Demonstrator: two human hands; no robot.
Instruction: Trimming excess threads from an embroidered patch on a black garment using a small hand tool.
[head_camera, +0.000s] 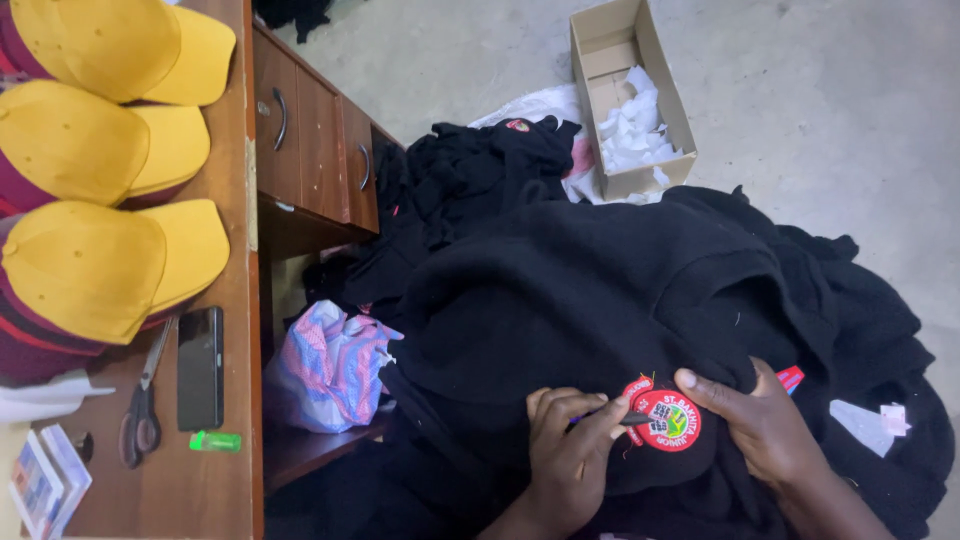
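Left hand (572, 452): fingers curled shut around a thin dark tool (628, 419), with its purple end showing at the knuckles. The tool's tip lies on the left edge of a round red embroidered badge (667, 420). What kind of tool it is cannot be told.

Right hand (757, 420): fingers bent, thumb pressed down on the black garment (600, 300) just above the badge, pinning the cloth flat. It holds no separate object.

The badge sits between the two hands, sewn onto the black garment, which is spread beneath both hands. A small red tag (790, 377) shows just beyond the right hand.

Beyond the hands: more black clothing in a heap (470, 170), then an open cardboard box (610, 50) with white paper scraps (635, 125) on the concrete floor.

Left of the left hand: a pink-and-blue patterned plastic bag (330, 365). Further left is a wooden desk (220, 480) with drawers. On it lie scissors (145, 400), a black phone (200, 367) face up beside them, and a small green lighter (216, 441) near the phone's end. Three yellow caps (95, 265) with maroon sides sit in a row beyond those.

Right of the right hand: white paper bits (870, 420) on the black cloth.
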